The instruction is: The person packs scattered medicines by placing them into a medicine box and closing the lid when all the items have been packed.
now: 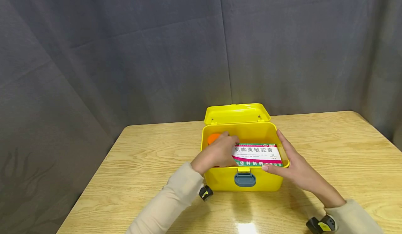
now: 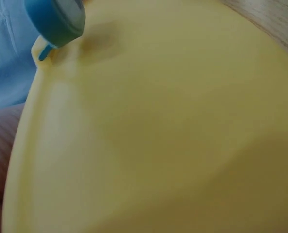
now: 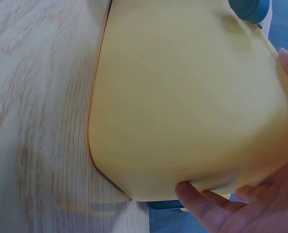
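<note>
A yellow storage box (image 1: 216,180) stands on the table with its lid (image 1: 235,112) open at the back. Inside lies a white, green and pink medicine carton (image 1: 255,153), printed side up. My left hand (image 1: 218,152) reaches over the front rim into the left part of the box, fingers bent beside the carton's left end. I cannot tell what those fingers hold. An orange round thing (image 1: 213,138) shows behind them. My right hand (image 1: 296,167) holds the box at its front right corner, thumb across the front rim, fingers along the right wall.
A blue-grey latch (image 1: 245,180) hangs on the box's front wall. The wooden table (image 1: 150,160) extends to both sides of the box. Grey cloth (image 1: 176,59) hangs behind the table. Both wrists wear black cameras.
</note>
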Action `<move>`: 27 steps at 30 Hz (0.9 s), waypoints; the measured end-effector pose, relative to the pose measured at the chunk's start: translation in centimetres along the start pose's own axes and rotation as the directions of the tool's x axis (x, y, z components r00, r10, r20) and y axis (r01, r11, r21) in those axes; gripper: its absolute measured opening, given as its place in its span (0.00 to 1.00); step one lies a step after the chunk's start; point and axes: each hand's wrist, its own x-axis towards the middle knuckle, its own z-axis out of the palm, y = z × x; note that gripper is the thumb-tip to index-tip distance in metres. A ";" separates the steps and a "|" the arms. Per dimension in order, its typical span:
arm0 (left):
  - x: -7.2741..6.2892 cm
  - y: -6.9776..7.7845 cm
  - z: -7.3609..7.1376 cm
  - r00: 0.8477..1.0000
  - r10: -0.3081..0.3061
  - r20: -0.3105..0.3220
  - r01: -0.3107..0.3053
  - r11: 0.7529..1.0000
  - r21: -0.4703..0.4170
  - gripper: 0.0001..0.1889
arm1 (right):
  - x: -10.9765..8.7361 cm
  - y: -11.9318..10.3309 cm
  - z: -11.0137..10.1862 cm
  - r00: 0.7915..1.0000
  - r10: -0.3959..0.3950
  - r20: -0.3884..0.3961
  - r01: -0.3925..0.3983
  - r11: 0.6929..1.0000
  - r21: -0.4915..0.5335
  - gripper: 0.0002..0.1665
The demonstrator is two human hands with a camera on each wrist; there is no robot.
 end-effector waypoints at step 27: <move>0.3 0.2 -0.7 1.000 -0.019 0.019 0.019 1.000 0.001 0.34 | -0.1 0.5 -0.4 1.000 0.012 -0.009 -0.012 1.000 -0.005 0.66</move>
